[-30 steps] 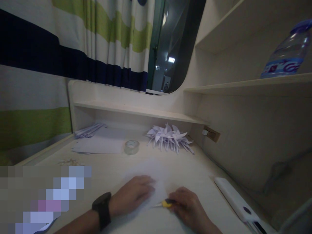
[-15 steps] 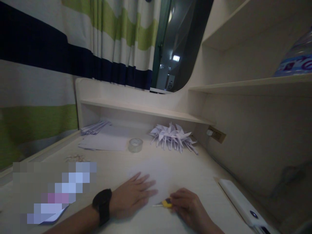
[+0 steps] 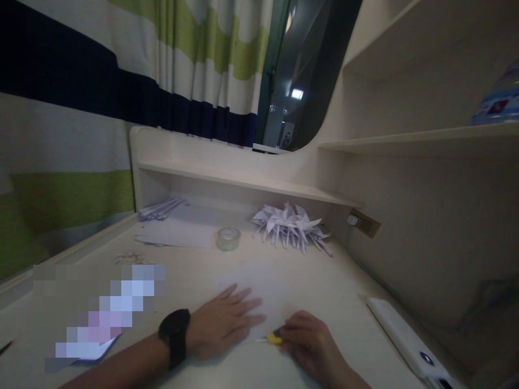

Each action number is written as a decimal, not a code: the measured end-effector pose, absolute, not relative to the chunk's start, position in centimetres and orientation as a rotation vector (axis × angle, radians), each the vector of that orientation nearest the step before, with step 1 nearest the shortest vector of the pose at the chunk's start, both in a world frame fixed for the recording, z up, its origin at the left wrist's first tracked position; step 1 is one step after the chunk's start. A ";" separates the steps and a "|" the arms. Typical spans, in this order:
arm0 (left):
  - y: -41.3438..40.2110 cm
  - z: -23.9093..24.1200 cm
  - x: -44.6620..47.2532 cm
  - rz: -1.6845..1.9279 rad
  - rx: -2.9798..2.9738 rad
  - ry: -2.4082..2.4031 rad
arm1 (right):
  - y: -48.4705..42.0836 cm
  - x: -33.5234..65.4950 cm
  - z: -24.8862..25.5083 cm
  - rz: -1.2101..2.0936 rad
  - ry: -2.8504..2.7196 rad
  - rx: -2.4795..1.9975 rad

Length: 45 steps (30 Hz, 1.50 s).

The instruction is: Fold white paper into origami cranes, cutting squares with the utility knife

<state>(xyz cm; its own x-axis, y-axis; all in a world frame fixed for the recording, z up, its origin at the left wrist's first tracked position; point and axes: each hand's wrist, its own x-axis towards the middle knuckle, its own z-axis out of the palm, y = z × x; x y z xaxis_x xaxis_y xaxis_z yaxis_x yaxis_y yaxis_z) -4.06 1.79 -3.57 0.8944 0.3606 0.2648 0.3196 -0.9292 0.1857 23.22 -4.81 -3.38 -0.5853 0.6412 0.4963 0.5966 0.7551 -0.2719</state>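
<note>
My left hand, with a black watch on its wrist, lies flat with spread fingers on a white sheet of paper. The sheet blends into the pale desk, so its edges are hard to make out. In my right hand is a yellow and black utility knife, gripped between thumb and fingers. Its thin blade points left, close to the fingertips of my left hand and low over the desk. Whether the blade touches the paper cannot be made out.
Paper pinwheels are heaped at the back. A roll of clear tape stands beside stacked white paper and folded strips. A blurred-out phone lies at left, a long white device at right. A shelf overhangs the rear.
The whole view has shifted slightly, so the desk items appear a little further right. Both hands keep nearly the same pose; the knife sits a touch nearer the left hand.
</note>
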 end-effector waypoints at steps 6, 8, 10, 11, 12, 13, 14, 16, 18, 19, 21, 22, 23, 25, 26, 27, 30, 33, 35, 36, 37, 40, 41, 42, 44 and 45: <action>2.0 -3.9 -3.8 0.414 2.932 0.545 | -4.8 22.4 -3.0 0.081 -2.368 -0.896; 2.0 -3.9 -3.8 0.416 2.926 0.544 | -4.8 22.2 -3.0 0.077 -2.372 -0.889; 2.0 -3.9 -3.9 0.442 2.912 0.528 | -4.8 22.1 -3.1 0.071 -2.363 -0.882; 2.0 -3.9 -4.0 0.457 2.904 0.519 | -4.8 22.1 -3.1 0.069 -2.359 -0.879; 2.0 -3.8 -4.0 0.464 2.897 0.510 | -4.8 22.0 -3.1 0.069 -2.356 -0.874; 2.0 -3.8 -4.1 0.467 2.892 0.503 | -4.9 22.0 -3.1 0.070 -2.356 -0.868; 2.1 -3.9 -4.1 0.471 2.886 0.503 | -4.9 22.0 -3.1 0.074 -2.359 -0.867; 2.1 -4.0 -4.1 0.475 2.880 0.508 | -5.0 22.1 -3.1 0.082 -2.372 -0.867; 2.2 -4.2 -4.0 0.467 2.880 0.513 | -5.1 22.2 -3.1 0.093 -2.385 -0.863; 2.3 -4.3 -4.0 0.466 2.884 0.516 | -5.1 22.3 -3.2 0.098 -2.388 -0.862; 2.3 -4.3 -3.9 0.442 2.900 0.523 | -5.2 22.4 -3.2 0.107 -2.384 -0.865; 2.3 -4.3 -3.9 0.427 2.910 0.531 | -5.2 22.4 -3.2 0.109 -2.376 -0.872; 2.3 -4.3 -3.9 0.411 2.918 0.538 | -5.2 22.3 -3.2 0.113 -2.369 -0.883; 2.2 -4.1 -3.9 0.382 2.932 0.550 | -5.2 21.9 -3.2 0.117 -2.359 -0.889; 2.1 -4.0 -3.9 0.372 2.937 0.551 | -5.2 21.7 -3.1 0.112 -2.356 -0.883; 2.1 -3.9 -3.9 0.369 2.941 0.553 | -5.2 21.5 -3.1 0.107 -2.355 -0.873; 2.0 -3.7 -3.9 0.367 2.953 0.551 | -5.1 21.0 -3.1 0.101 -2.372 -0.836; 2.1 -4.0 -3.9 0.382 2.963 0.553 | -5.1 20.9 -3.0 0.089 -2.381 -0.827; 2.3 -4.3 -3.8 0.385 2.977 0.545 | -5.2 20.8 -2.9 0.059 -2.375 -0.823; 2.4 -4.5 -3.8 0.392 2.986 0.537 | -5.2 20.8 -2.8 0.043 -2.367 -0.816; 2.5 -4.6 -3.8 0.407 2.995 0.530 | -5.2 20.6 -2.8 0.029 -2.358 -0.803; 2.7 -5.1 -3.7 0.435 3.019 0.521 | -5.2 20.0 -2.6 0.014 -2.330 -0.757; 2.7 -5.2 -3.7 0.430 3.027 0.526 | -5.2 19.7 -2.5 0.020 -2.327 -0.749; 2.7 -5.3 -3.7 0.421 3.035 0.532 | -5.2 19.5 -2.4 0.028 -2.327 -0.744; 2.7 -5.3 -3.8 0.413 3.047 0.539 | -5.3 19.2 -2.3 0.045 -2.332 -0.744; 2.7 -5.3 -3.8 0.417 3.052 0.539 | -5.4 19.2 -2.2 0.052 -2.338 -0.748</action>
